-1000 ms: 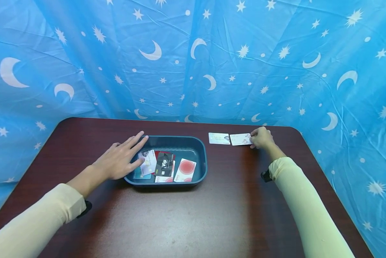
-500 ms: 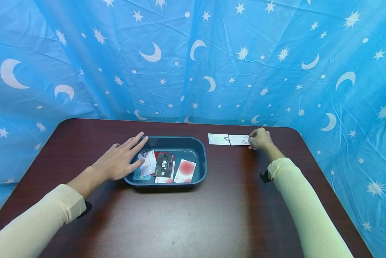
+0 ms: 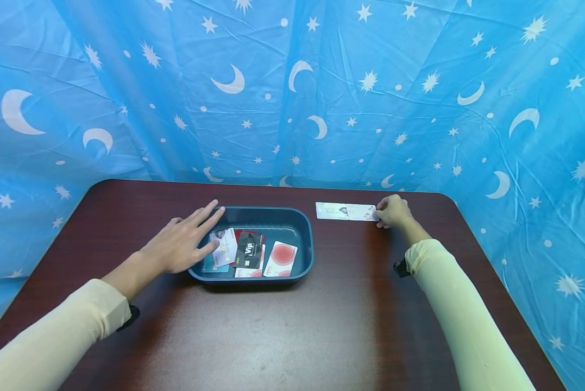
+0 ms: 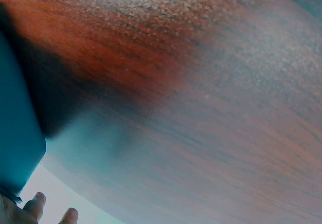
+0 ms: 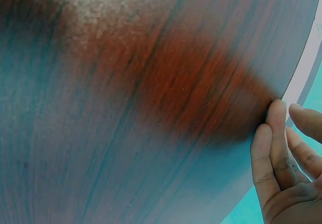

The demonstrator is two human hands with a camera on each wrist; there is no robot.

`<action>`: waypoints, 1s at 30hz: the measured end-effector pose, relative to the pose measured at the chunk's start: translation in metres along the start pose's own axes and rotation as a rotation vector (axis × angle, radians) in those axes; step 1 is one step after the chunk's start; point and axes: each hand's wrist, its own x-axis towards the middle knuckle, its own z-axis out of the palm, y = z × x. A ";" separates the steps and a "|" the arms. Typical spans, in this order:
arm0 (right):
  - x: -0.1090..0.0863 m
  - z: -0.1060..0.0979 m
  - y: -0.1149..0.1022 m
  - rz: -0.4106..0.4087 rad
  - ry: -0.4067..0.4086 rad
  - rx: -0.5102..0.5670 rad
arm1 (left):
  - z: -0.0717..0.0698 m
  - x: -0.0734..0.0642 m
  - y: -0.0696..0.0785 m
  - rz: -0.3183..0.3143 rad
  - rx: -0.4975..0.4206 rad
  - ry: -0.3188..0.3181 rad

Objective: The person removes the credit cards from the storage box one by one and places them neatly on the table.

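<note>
Got a white card [image 3: 360,212] pinched in right hand [image 3: 392,211], near far edge of desk [image 3: 272,331], wide-spread left hand [image 3: 182,244] across left rim of tray [image 3: 277,219].

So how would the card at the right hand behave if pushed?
The card looks thin and unbent, so probably light and fairly stiff. On the glossy table, it would likely slide rather than tip, perhaps into the other card beside it.

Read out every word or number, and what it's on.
"Vip": black rectangular card in the dark teal plastic tray; its small yellow lettering is unreadable.
White card with red circle: lettering too blurred.
Red-and-white card beneath the black one: likewise.
Pale card left of it, two white cards outside: print too faint.
</note>
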 end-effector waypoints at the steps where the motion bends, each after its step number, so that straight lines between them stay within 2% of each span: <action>1: -0.001 -0.001 0.000 0.001 -0.003 -0.002 | 0.000 0.000 0.000 0.001 0.000 0.000; 6: -0.006 -0.011 -0.005 -0.027 -0.011 -0.033 | 0.000 0.001 0.001 0.007 0.002 0.003; 10: -0.012 -0.018 -0.019 -0.123 -0.033 -0.076 | 0.000 0.000 0.001 0.006 0.003 0.003; 14: -0.021 -0.025 -0.045 -0.227 -0.085 -0.073 | 0.000 -0.001 0.000 0.002 -0.001 0.003; 18: -0.027 -0.029 -0.072 -0.326 -0.154 -0.013 | 0.000 -0.001 0.000 0.007 -0.007 0.007; 21: -0.031 -0.028 -0.089 -0.381 -0.225 0.101 | 0.000 -0.002 -0.001 0.007 -0.008 0.008; 25: -0.039 -0.021 -0.108 -0.409 -0.304 0.250 | 0.000 -0.001 -0.001 0.005 -0.007 0.011; 30: -0.051 -0.008 -0.130 -0.436 -0.366 0.279 | 0.001 -0.001 -0.001 0.004 -0.006 0.012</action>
